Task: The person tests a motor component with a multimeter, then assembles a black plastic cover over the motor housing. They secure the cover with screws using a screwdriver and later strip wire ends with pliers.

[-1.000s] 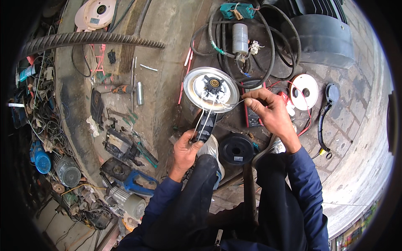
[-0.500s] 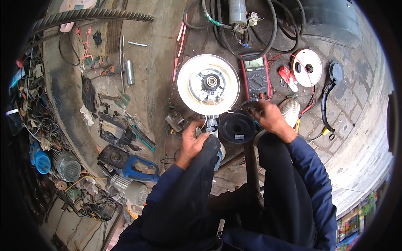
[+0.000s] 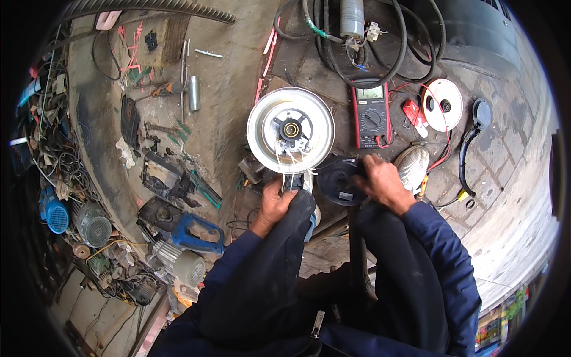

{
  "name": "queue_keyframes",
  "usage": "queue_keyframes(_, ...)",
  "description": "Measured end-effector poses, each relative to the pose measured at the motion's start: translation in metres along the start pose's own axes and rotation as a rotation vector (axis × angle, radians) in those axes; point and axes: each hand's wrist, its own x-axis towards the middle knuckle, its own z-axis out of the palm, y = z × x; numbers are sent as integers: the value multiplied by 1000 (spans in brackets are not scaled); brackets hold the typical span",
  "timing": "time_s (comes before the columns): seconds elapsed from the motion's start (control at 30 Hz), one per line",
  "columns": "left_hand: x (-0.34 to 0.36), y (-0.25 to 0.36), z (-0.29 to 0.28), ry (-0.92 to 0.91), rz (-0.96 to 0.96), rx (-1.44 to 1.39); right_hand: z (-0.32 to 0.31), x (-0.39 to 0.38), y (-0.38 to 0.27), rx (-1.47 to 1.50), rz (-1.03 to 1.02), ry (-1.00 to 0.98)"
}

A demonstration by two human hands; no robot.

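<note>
While left hand (image 3: 275, 206) pinches black casing (image 3: 297, 182), it's mostly hidden | right hand (image 3: 383, 183) overlaps black disc (image 3: 334, 179) | grip: can't tell

1. The round housing (image 3: 291, 128) has a smooth, glossy metal rim and bright bare metal around its hub.
2. The black disc (image 3: 334, 174) is dark and mostly matt; whether painted metal or plastic is hard to tell in the shade.
3. The multimeter (image 3: 372, 116) has a plastic casing and a glossy display window.
4. The small cylinder (image 3: 194, 93) is smooth, shiny metal.
5. The ribbed bar (image 3: 199, 11) is rough, dull metal.
6. The blue handle (image 3: 199, 232) looks like scuffed plastic.
7. The sleeve (image 3: 443, 238) is creased cloth with a slight sheen.
8. The paving (image 3: 488, 160) is rough and matt.
</note>
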Motion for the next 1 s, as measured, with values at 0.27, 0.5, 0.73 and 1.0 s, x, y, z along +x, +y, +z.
queue_keyframes(0.27,-6,18,-9,11,-195,-117,-88,-26,-5,701,358,256)
queue_keyframes(0.5,-2,37,-19,-84,-205,34,-120,-3,11,906,364,287)
queue_keyframes(0.73,3,36,-11,-34,-262,121,-119,6,11,1371,407,212)
queue_keyframes(1.0,16,55,-12,-9,-40,165,-100,30,19,2229,260,-348)
